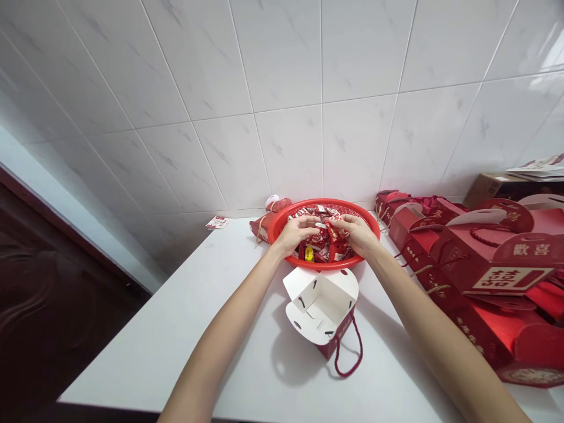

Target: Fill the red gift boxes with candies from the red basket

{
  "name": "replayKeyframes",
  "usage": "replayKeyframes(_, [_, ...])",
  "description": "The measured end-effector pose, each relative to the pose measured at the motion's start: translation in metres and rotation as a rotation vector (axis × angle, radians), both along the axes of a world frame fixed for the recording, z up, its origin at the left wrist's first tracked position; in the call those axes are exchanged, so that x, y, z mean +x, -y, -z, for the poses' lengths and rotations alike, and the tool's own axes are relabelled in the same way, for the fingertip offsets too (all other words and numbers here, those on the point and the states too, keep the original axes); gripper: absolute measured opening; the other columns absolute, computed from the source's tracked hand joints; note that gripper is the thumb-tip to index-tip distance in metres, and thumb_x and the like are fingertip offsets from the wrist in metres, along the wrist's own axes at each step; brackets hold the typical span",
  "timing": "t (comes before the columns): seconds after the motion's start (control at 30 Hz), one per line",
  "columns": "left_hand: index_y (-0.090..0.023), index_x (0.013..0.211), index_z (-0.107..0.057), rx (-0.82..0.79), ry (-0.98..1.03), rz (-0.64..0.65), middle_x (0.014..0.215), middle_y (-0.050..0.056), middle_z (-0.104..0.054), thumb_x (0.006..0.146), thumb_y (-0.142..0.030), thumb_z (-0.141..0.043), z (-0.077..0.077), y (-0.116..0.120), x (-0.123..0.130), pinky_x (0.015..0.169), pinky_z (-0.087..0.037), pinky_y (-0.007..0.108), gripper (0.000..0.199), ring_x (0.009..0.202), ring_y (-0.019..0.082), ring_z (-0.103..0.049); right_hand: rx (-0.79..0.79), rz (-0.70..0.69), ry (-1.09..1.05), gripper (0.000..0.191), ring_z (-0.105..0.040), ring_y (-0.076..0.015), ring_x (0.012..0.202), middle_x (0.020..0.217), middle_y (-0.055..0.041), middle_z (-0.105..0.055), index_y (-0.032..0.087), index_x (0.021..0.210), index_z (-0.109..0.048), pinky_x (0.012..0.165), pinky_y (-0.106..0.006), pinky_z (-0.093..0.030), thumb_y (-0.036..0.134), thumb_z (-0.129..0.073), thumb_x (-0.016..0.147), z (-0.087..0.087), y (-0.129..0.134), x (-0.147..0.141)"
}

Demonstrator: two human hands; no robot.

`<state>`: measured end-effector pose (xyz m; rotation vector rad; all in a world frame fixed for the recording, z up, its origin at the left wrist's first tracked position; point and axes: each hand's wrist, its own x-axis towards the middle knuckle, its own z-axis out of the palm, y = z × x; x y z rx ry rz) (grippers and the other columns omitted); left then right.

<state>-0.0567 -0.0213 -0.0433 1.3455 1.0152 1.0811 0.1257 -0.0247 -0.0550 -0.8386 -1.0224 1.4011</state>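
On the white table [185, 341], against the tiled wall [288, 153], a red plastic basket [277, 220] holds a heap of wrapped sweets [324, 249], mostly red, one of them yellow. Both hands reach in over its rim, one from each side. The left hand [299, 234] is partly open, its fingers curved over the sweets; whether it has hold of any, I cannot tell. The right hand [358, 235] has its fingers bent in around a red wrapper [335, 228], thumb and fingers close together, though how firmly it grips cannot be told. Just in front of the basket, between the forearms, an open gift box [324, 308] stands with its white flaps spread, its inside empty, and a dark red cord handle [361, 352] drooping onto the table. Behind the basket's left side lie red pouches [263, 228], with a small card [218, 222] near them at the table's edge. Closed red boxes [497, 252] crowd the right side, some stacked, hemming in the space beside the right forearm. Behind them sits a brown carton [491, 187] with papers [540, 168] on top.
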Motion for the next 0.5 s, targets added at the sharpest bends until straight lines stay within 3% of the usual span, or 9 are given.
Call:
replayKeyframes(0.1, [-0.015, 0.094, -0.073, 0.014, 0.020, -0.085, 0.097, 0.004, -0.075, 0.075, -0.018, -0.071, -0.002, 0.002, 0.002, 0.083, -0.053, 0.025, 0.019, 0.086, 0.013, -0.068, 0.027, 0.083, -0.025, 0.034, -0.060, -0.0132, 0.060, 0.063, 0.0014, -0.067, 0.019, 0.062, -0.063, 0.059, -0.026, -0.047, 0.031, -0.093, 0.052, 0.002, -0.002, 0.001])
replayKeyframes(0.2, [-0.015, 0.085, -0.073, -0.002, -0.044, -0.247, 0.085, 0.004, -0.075, 0.077, -0.013, -0.064, 0.000, -0.001, 0.003, 0.082, -0.054, 0.027, 0.012, 0.080, 0.014, -0.069, 0.034, 0.195, -0.102, 0.032, -0.060, -0.0133, 0.060, 0.064, 0.0022, -0.067, 0.020, 0.064, -0.063, 0.059, -0.026, -0.048, 0.033, -0.091, 0.054, 0.003, -0.005, 0.003])
replayKeyframes(0.37, [-0.015, 0.070, -0.073, 0.062, -0.463, -0.300, 0.078, 0.006, -0.075, 0.073, -0.010, -0.062, 0.009, -0.007, 0.004, 0.080, -0.054, 0.028, 0.013, 0.079, 0.019, -0.070, 0.015, 0.303, -0.200, 0.032, -0.059, -0.0129, 0.058, 0.061, 0.0042, -0.065, 0.021, 0.065, -0.062, 0.057, -0.026, -0.050, 0.031, -0.089, 0.053, 0.004, -0.010, 0.003])
replayKeyframes(0.5, [-0.018, 0.066, -0.073, 0.101, -0.824, -0.290, 0.077, 0.008, -0.076, 0.067, -0.006, -0.065, 0.008, -0.003, 0.004, 0.079, -0.052, 0.031, 0.014, 0.085, 0.025, -0.072, 0.023, 0.322, -0.261, 0.030, -0.064, -0.0163, 0.062, 0.065, 0.0029, -0.068, 0.022, 0.070, -0.064, 0.059, -0.029, -0.053, 0.033, -0.087, 0.055, 0.006, -0.012, 0.002])
